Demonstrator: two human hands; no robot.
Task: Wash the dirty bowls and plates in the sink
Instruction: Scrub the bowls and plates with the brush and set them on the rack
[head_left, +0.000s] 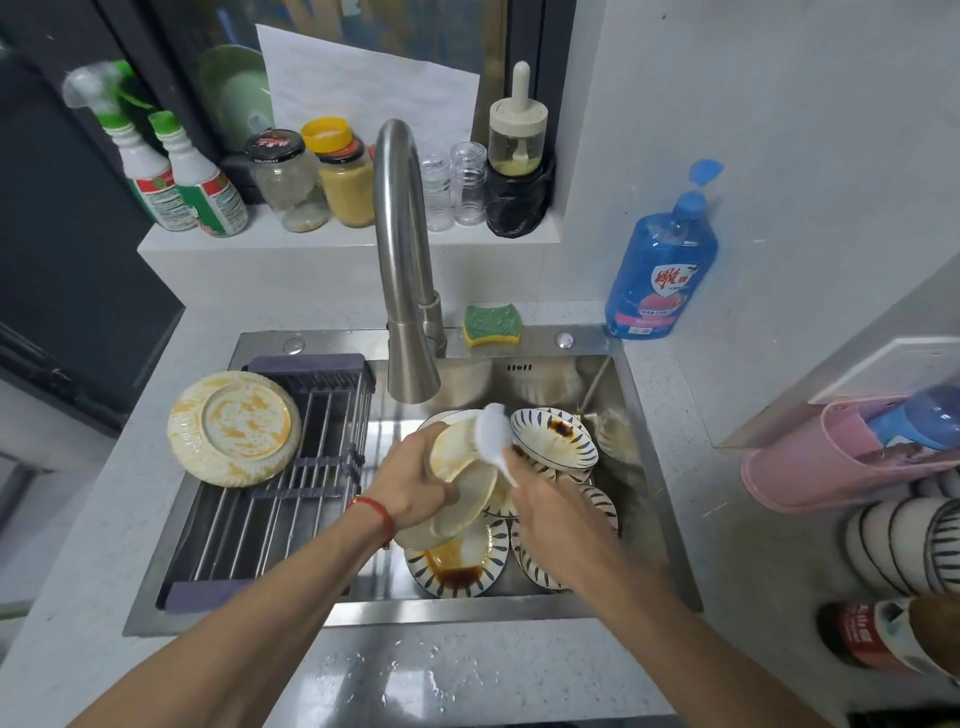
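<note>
Over the sink (639, 467), the left hand (410, 488) grips a cream plate (467, 488) tilted, face turned rightward; the right hand (550, 514) clutches a white cloth (493, 434) against its upper rim.

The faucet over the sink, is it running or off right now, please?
Off, as far as visible: no stream falls from the faucet spout above the dishes.

Two spray bottles (176, 171), two lidded jars (317, 176), two clear glasses (452, 182), one sponge (492, 325), one faucet (402, 260).
</note>
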